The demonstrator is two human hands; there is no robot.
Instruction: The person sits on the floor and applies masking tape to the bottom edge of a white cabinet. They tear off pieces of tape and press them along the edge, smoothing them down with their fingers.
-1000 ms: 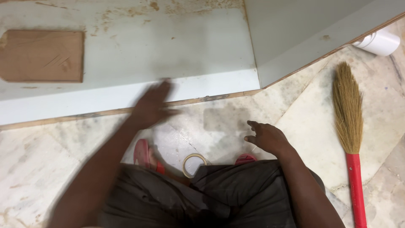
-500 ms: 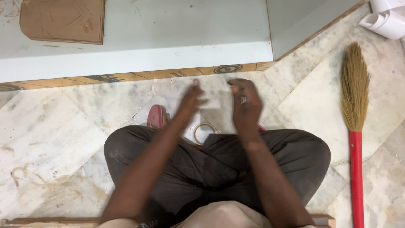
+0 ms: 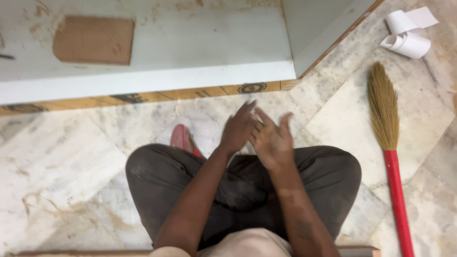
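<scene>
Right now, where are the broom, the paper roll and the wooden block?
broom (image 3: 383, 107), head view, on the straw bristles.
paper roll (image 3: 408, 44), head view, on the rolled white body.
wooden block (image 3: 94, 40), head view, on its flat top face.

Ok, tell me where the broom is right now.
In the head view the broom lies on the marble floor at the person's right, beside the right knee, below the paper roll.

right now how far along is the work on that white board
Done: the white board lies flat on the marble floor, dust smeared on it, a brown wooden piece resting on top. In hand: nothing; left hand and right hand are pressed together, empty. Left: the sawdust remains and the broom lies untouched.
</scene>
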